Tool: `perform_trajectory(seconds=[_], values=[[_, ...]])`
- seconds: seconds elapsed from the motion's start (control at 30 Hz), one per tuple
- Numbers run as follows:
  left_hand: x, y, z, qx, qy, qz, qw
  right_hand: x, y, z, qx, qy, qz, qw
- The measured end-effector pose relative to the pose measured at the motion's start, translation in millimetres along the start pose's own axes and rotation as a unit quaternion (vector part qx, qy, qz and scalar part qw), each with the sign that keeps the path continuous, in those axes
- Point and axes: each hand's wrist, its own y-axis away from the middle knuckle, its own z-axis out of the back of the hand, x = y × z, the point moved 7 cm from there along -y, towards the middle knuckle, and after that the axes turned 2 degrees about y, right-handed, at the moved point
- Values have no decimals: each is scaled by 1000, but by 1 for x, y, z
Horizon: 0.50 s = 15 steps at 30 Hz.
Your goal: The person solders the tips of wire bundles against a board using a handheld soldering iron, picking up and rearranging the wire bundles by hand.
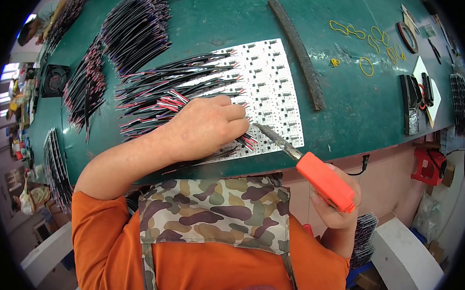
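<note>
Lying on green tabletop (230, 20): white boards (270, 95)

On my feed I have the left forearm (149, 145) angled inward from a bent elbow (98, 183), the left hand (212, 126) back-up, fingers (235, 112) curled under. My right hand (339, 201) is wrapped in a grip, the right forearm (340, 240) steep beneath it.

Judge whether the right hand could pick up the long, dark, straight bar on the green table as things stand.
Probably not: the right hand is closed around an orange-handled metal soldering iron, so it isn't free to grasp. The long, dark, straight bar itself looks uncovered.
</note>
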Motion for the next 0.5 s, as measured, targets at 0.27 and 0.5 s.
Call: perform_trajectory(seconds=[0.27, 0.5], values=[[4, 1, 1, 14, 12, 12, 1000, -3, 16, 9, -49, -11, -29, 998], [12, 5, 39, -89, 104, 87, 987, -2, 26, 10, -64, -52, -47, 995]])
